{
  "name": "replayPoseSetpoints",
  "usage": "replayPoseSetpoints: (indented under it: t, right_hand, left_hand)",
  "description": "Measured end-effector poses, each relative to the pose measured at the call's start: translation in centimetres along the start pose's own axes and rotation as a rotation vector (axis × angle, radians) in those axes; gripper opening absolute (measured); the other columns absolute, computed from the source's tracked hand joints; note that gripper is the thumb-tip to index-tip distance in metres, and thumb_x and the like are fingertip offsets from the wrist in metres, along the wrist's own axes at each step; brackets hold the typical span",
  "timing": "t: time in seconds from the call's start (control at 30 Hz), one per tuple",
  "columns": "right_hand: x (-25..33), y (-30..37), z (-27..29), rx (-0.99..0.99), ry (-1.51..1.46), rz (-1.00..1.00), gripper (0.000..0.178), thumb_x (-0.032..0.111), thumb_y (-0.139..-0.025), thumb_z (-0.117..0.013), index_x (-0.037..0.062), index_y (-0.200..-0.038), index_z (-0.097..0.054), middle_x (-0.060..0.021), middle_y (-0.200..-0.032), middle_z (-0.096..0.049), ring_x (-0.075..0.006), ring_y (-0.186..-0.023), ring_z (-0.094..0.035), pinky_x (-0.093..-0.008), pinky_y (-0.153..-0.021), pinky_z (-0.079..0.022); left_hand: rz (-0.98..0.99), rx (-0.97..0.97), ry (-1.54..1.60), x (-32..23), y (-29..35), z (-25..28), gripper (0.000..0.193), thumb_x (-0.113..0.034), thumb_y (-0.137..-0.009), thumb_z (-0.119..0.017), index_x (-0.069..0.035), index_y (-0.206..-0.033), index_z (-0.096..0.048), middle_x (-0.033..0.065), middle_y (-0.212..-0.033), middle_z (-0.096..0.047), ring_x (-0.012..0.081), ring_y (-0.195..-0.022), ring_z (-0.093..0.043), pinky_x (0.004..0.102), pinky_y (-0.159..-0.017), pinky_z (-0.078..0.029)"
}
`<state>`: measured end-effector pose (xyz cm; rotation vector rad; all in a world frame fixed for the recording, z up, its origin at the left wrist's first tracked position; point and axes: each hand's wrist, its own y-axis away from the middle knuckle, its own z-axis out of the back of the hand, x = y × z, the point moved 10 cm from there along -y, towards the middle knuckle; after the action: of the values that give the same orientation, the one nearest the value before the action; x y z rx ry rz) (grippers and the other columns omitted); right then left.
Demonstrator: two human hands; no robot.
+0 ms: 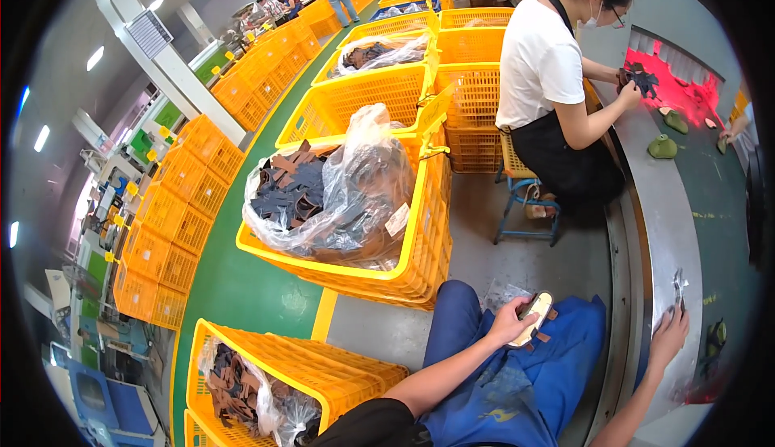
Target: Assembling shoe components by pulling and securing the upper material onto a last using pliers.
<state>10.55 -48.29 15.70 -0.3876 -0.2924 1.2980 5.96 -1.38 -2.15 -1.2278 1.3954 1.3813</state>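
Over my lap, my left hand point(508, 323) is closed around a small shoe last point(533, 319). Its cream-coloured underside faces up, and brown strap ends stick out at its side. My right hand point(669, 337) is at the metal edge of the workbench point(658, 237), its fingers closed on the lower end of a metal pincer-like tool point(680, 286). The tool's exact kind is hard to make out. A blue apron point(517, 390) covers my legs below the last.
To my left stand yellow crates point(420, 229) with bagged dark and brown leather pieces point(295, 189). Ahead, a seated co-worker point(541, 68) handles dark pieces point(642, 82). Green lasts point(662, 147) lie on the dark bench surface. Another person's hand point(733, 131) reaches in from the right.
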Motion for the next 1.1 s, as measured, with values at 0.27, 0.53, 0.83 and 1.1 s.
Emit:
replayPoseSetpoints:
  t: [0.27,0.53,0.83,1.1]
  right_hand:
    - [-1.5,-3.3,-1.1,0.080,-0.002,-0.086,0.046,0.034,-0.104,-0.059,0.0039,-0.139,-0.057,-0.0216,-0.124,-0.061,-0.0431,-0.116,-0.057,-0.0500,-0.096,-0.047]
    - [-10.5,-6.7,-5.9,0.000,-0.374,-0.168,0.045,0.037,-0.107,-0.056,0.0006,-0.132,-0.061,-0.0160,-0.112,-0.063,-0.0335,-0.105,-0.061,-0.0470,-0.090,-0.050]
    - [11.8,0.7,1.1,0.502,-1.764,-0.503,0.027,0.036,-0.110,-0.054,0.0099,-0.114,-0.059,-0.0020,-0.085,-0.061,-0.0117,-0.069,-0.060,-0.0271,-0.060,-0.050]
    - [19.8,7.4,-0.5,0.840,-1.525,-0.373,0.021,0.031,-0.110,-0.053,0.0114,-0.104,-0.054,-0.0049,-0.073,-0.064,-0.0144,-0.063,-0.063,-0.0291,-0.060,-0.052]
  left_hand:
    - [-0.064,-0.038,-0.025,-0.4,0.0,0.6,0.050,-0.022,-0.089,-0.081,0.002,-0.129,-0.062,0.0133,-0.106,-0.075,0.0180,-0.095,-0.070,0.0336,-0.085,-0.056]
    - [-0.120,0.038,0.035,-1.5,-0.3,-1.6,0.050,-0.020,-0.090,-0.082,0.004,-0.130,-0.062,0.0134,-0.110,-0.074,0.0174,-0.100,-0.069,0.0317,-0.090,-0.054]
    - [-0.063,-0.015,-0.037,-0.7,-0.1,0.8,0.061,-0.025,-0.091,-0.083,0.005,-0.139,-0.059,0.0166,-0.117,-0.074,0.0188,-0.104,-0.070,0.0324,-0.093,-0.054]
    - [-0.058,-0.044,-0.026,-0.9,0.4,0.5,0.053,-0.018,-0.091,-0.079,0.005,-0.134,-0.060,0.0167,-0.116,-0.073,0.0190,-0.107,-0.069,0.0339,-0.095,-0.054]
